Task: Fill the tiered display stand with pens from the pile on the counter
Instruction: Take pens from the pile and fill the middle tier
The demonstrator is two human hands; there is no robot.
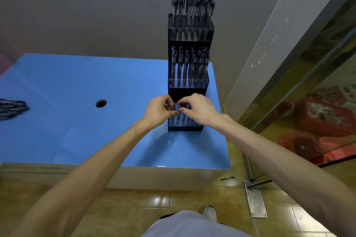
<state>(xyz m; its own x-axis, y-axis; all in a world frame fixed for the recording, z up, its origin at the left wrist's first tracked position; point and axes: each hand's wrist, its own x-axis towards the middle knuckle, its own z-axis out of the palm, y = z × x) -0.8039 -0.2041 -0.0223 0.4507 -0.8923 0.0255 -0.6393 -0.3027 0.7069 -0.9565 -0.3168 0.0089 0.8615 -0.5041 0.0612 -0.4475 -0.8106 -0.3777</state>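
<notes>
The display stand [189, 75] is black and tall, with three steps. In the head view it stands on the blue counter [77, 82], near the counter's right edge. The top step is full of dark pens [193, 5] standing up straight. The middle step is full of pens too. The bottom step, the one nearest the person, has some pens in it, but the hands hide most of them.

Both hands are at the bottom step, close together. The left hand [159, 110] has its fingers curled and pinches the top of a pen there. The right hand [198, 108] also has its fingers curled in, and its fingertips sit on the pen tops just beside the left hand. The picture is too blurry there to tell if the right hand holds its own pen or only touches them.

The pile of pens [11, 108] lies on the counter at the far left edge of the picture, well apart from the stand. A small round hole [101, 103] is in the counter between the pile and the stand.

Under the counter is a shiny brown tiled floor [134, 208]. One dark pen [227, 178] lies on the floor near the counter's right corner. On the right side is a glass door [308, 102] with red things seen through it.
</notes>
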